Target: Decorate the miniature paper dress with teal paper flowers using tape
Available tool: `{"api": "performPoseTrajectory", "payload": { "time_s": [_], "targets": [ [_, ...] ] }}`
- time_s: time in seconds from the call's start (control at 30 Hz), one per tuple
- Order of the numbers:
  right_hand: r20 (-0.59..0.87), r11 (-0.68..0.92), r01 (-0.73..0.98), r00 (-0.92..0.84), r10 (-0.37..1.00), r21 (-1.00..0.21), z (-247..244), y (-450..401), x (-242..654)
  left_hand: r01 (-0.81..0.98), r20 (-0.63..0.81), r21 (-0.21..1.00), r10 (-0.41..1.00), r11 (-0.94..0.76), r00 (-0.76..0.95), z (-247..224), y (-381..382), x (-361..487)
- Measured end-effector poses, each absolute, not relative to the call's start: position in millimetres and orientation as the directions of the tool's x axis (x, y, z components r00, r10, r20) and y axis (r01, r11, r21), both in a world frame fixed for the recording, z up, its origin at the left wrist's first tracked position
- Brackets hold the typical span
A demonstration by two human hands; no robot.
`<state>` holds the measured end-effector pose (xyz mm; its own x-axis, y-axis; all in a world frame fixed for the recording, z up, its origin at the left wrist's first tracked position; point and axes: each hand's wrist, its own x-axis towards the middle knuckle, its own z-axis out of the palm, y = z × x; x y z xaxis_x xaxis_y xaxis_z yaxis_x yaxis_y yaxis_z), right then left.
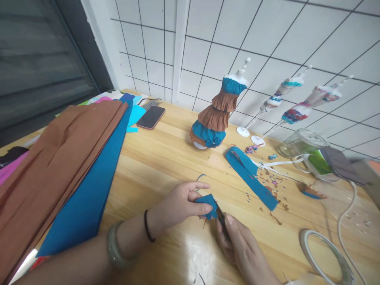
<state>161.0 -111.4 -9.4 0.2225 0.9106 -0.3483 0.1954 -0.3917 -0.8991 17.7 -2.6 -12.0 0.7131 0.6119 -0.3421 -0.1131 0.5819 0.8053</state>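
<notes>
My left hand (190, 202) pinches a small folded piece of blue crepe paper (206, 202) between thumb and fingers, over the wooden table. Its lower edge looks notched. Dark scissors (222, 223) are closed in my right hand (237, 245), with their blades against the right edge of the paper; how far apart the blades are I cannot make out. A thin blue strip (202, 176) curls by my left fingers. Beyond the hands, a small dress-form mannequin (219, 107) wears tiers of blue and brown ruffled paper. A folded blue paper band (252, 178) lies to its right.
Large brown paper sheets (62, 158) and blue paper (89, 202) cover the left side. A phone (151, 117) lies behind them. Two more mannequins (279, 95) stand near the tiled wall. Scraps, a glass jar (301, 142), a tape roll (325, 257) and a cable (346, 215) occupy the right.
</notes>
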Motion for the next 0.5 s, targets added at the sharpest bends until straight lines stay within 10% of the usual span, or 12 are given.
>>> {"api": "performPoseTrajectory", "payload": {
  "time_s": [0.5],
  "targets": [
    [-0.397, -0.428, 0.070, 0.261, 0.880, -0.901, -0.2, -109.7, 153.4, -0.071, -0.356, 0.831, 0.626, 0.552, 0.694, -8.6, -4.2, 18.6]
  ]
}}
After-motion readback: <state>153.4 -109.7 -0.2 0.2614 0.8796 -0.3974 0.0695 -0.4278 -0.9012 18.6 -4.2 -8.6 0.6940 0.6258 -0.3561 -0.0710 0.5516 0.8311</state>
